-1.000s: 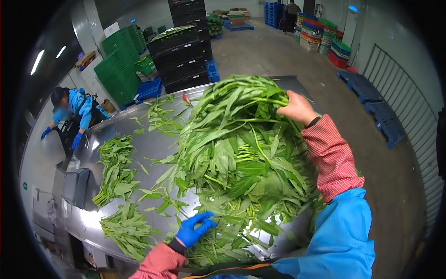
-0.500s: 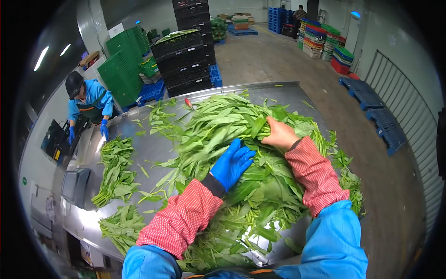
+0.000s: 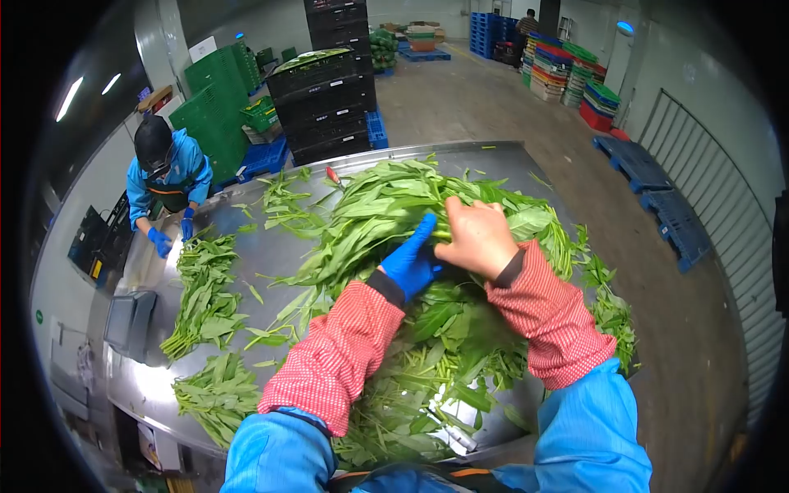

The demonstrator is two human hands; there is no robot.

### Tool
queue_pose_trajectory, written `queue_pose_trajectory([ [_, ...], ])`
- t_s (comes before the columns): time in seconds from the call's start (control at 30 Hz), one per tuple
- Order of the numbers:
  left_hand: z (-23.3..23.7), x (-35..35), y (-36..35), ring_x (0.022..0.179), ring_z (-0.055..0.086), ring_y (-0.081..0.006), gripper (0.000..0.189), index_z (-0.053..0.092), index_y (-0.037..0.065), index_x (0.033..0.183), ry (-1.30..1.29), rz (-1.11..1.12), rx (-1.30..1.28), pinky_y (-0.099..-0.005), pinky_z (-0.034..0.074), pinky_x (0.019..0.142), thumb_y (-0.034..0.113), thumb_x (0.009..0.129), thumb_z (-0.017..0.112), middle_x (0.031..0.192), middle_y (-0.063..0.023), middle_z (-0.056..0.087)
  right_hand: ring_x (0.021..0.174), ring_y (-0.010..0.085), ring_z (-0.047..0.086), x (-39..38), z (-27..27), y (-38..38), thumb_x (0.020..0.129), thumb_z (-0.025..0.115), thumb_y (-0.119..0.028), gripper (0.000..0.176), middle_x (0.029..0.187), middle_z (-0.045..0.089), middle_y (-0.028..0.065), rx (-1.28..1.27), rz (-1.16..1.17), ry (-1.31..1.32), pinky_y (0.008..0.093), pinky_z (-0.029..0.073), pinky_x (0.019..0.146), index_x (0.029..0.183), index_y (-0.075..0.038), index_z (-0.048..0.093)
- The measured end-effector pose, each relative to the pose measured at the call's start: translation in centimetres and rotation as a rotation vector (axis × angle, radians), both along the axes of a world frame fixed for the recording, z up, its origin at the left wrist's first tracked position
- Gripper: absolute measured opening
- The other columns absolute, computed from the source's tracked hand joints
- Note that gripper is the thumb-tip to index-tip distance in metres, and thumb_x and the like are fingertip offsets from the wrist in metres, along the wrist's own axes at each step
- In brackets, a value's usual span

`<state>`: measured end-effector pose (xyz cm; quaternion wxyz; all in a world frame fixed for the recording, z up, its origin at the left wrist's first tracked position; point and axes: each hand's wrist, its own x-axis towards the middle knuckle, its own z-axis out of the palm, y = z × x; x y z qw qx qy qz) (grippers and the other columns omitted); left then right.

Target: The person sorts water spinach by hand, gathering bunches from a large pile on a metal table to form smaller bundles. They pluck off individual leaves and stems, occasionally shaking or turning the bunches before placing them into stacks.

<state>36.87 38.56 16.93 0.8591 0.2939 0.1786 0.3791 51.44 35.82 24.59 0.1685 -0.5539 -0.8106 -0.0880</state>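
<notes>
A bunch of long-leaved greens that looks like water spinach (image 3: 370, 205) lies across the pile in the middle of the metal table (image 3: 271, 246). Blue-gloved, my left hand (image 3: 411, 264) is closed around the near side of this bunch, thumb pointing up. My bare right hand (image 3: 479, 237) grips the stems just beside it, its fingers partly hidden by leaves. Beneath both hands, more loose greens (image 3: 452, 320) spread toward the table's front edge. Close to the bunch's far side lies a small red-handled tool (image 3: 333, 175).
Two separate heaps of greens, one long (image 3: 205, 296) and one short (image 3: 218, 398), lie at the left, near a grey box-shaped device (image 3: 130, 324). A co-worker (image 3: 168, 168) leans over the far left corner. Black crates (image 3: 325, 107) stand behind the table; blue pallets (image 3: 674, 226) lie on the right.
My right hand has moved left, close against my left hand. My left hand, spread before, has closed on the greens. The co-worker has bent forward, hands nearer the long heap.
</notes>
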Motion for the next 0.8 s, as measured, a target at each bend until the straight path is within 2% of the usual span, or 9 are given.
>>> queue_pose_trajectory([
  [0.07,0.7,-1.8,-2.0,0.119,0.048,-0.0281,0.064,0.035,0.005,0.137,-0.093,0.008,0.067,-0.0423,0.039,0.101,0.047,0.091,0.052,0.134,-0.0153,0.046,0.077,0.0299,0.058,-2.3,1.0,-3.1,0.061,0.072,-0.028,0.043,0.075,0.061,0.0125,0.154,0.075,0.031,0.0418,0.04,0.074,0.086,-0.003,0.049],
  [0.23,0.4,-8.4,-9.8,0.132,0.034,-0.0272,0.078,0.026,0.014,0.145,-0.171,0.204,0.106,-0.0424,0.023,0.112,0.055,0.086,0.055,0.146,-0.0098,0.033,0.089,0.0275,0.056,-10.0,0.0,-8.8,0.061,0.072,-0.023,0.057,0.085,0.058,0.0115,0.32,0.058,-0.033,0.0492,0.036,0.098,0.11,0.001,0.054],
  [0.27,0.0,-9.8,-11.3,0.133,0.032,-0.0269,0.08,0.025,0.016,0.145,-0.238,0.223,0.086,-0.0427,0.021,0.113,0.056,0.084,0.056,0.147,-0.0091,0.031,0.091,0.0289,0.056,-11.5,-0.6,-9.8,0.069,0.064,-0.019,0.05,0.085,0.058,0.0133,0.353,0.079,-0.056,0.0499,0.036,0.098,0.113,0.002,0.053],
  [0.4,-0.8,-15.0,-16.9,0.135,0.027,-0.0288,0.078,0.027,0.022,0.145,-0.296,0.363,0.056,-0.0434,0.018,0.114,0.061,0.082,0.054,0.149,-0.0106,0.027,0.087,0.0315,0.058,-16.8,-2.1,-14.1,0.081,0.048,-0.013,0.045,0.092,0.059,0.0174,0.274,0.149,-0.058,0.0506,0.039,0.095,0.124,0.0,0.05],
  [0.53,-1.7,-21.0,-21.8,0.136,0.025,-0.0287,0.076,0.03,0.021,0.144,-0.195,0.512,-0.072,-0.0434,0.017,0.114,0.058,0.083,0.056,0.15,-0.0114,0.025,0.078,0.0293,0.058,-21.4,-4.1,-17.6,0.078,0.053,-0.014,0.053,0.094,0.059,0.0188,0.208,0.229,-0.029,0.0496,0.042,0.089,0.13,-0.002,0.046],
  [0.63,-1.4,-24.5,-25.7,0.134,0.032,-0.028,0.063,0.032,0.013,0.143,-0.106,0.59,-0.076,-0.0439,0.023,0.112,0.044,0.091,0.052,0.146,-0.0121,0.033,0.075,0.0319,0.058,-23.9,-5.9,-19.8,0.072,0.063,-0.016,0.07,0.093,0.058,0.0212,-0.045,0.372,0.137,0.0452,0.047,0.081,0.136,-0.003,0.039],
  [0.73,-2.1,-26.2,-27.5,0.127,0.043,-0.0263,0.05,0.036,0.004,0.138,0.056,0.641,-0.08,-0.0413,0.032,0.108,0.025,0.095,0.051,0.139,-0.0107,0.044,0.08,0.0373,0.059,-25.5,-8.7,-20.3,0.07,0.065,-0.015,0.082,0.097,0.058,0.0247,-0.498,0.495,0.451,0.0452,0.049,0.077,0.141,0.001,0.026],
  [0.77,-3.1,-26.5,-27.6,0.122,0.047,-0.0248,0.047,0.04,0.004,0.135,0.155,0.649,-0.116,-0.0395,0.036,0.105,0.021,0.094,0.053,0.133,-0.0102,0.049,0.084,0.041,0.059,-26.2,-12.1,-20.3,0.067,0.068,-0.015,0.089,0.101,0.058,0.0258,-0.476,0.548,0.668,0.0422,0.051,0.075,0.141,0.001,0.021],
  [0.8,-4.7,-26.9,-27.5,0.117,0.051,-0.0233,0.044,0.044,0.004,0.132,0.249,0.656,-0.155,-0.0377,0.04,0.102,0.017,0.092,0.055,0.127,-0.0098,0.054,0.088,0.0352,0.062,-26.2,-12.3,-20.1,0.07,0.068,-0.012,0.081,0.104,0.06,0.0228,-0.856,0.413,0.691,0.0404,0.05,0.077,0.138,0.002,0.026],
])
